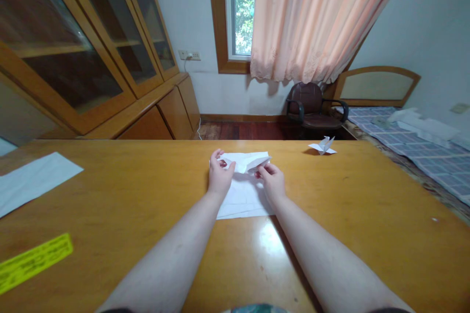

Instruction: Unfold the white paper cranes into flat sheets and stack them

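Between my hands is a piece of folded white paper [244, 165], its sides raised like flaps. My left hand [221, 172] pinches its left side, thumb in front and fingers behind. At its right side, my right hand [270, 178] grips the edge of the other flap between thumb and fingers. Beneath it, flat on the table, lies a white paper sheet [244, 200] with faint crease lines. A finished-looking folded paper figure [323, 145] with pointed wings stands apart, near the far right edge of the table.
The wooden table [147, 171] spans the foreground. White paper [36, 181] lies at the left, with a yellow label strip [36, 261] nearer me. Beyond the far edge are a brown armchair [310, 102], a bed [414, 132] and a glass-door cabinet [143, 90].
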`<state>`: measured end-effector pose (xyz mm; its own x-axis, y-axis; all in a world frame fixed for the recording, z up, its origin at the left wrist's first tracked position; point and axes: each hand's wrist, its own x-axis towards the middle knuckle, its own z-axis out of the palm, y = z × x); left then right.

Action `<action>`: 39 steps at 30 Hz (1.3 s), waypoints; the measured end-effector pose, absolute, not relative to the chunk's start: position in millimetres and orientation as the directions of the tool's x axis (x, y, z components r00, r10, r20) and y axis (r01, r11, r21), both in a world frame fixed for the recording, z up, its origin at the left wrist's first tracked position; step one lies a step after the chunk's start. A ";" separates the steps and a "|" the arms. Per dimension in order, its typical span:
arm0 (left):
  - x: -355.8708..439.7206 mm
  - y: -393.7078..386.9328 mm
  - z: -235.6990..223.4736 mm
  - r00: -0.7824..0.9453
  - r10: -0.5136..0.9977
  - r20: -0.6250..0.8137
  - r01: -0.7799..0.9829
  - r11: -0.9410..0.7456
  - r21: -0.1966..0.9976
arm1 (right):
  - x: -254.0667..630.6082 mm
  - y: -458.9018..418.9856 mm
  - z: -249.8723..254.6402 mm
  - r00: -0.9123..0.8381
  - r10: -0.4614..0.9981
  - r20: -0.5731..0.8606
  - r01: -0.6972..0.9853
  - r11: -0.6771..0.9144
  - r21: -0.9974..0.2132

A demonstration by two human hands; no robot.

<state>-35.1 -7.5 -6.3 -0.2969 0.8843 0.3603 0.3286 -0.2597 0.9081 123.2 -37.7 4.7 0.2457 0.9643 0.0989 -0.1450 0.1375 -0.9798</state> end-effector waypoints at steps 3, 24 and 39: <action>-36.5 -12.0 0.0 -0.254 0.836 0.487 0.558 -0.285 0.779 | 121.9 -39.1 5.9 0.245 0.963 0.114 -0.156 0.156 -0.975; -23.2 -29.8 9.6 0.438 0.893 0.099 0.043 -0.131 0.990 | 118.6 -46.6 6.7 0.193 0.961 0.200 -0.133 0.227 -0.965; -21.5 -23.0 5.5 0.253 0.940 0.230 -0.071 -0.219 0.973 | 121.4 -44.4 4.8 0.135 0.976 0.170 -0.121 0.187 -0.975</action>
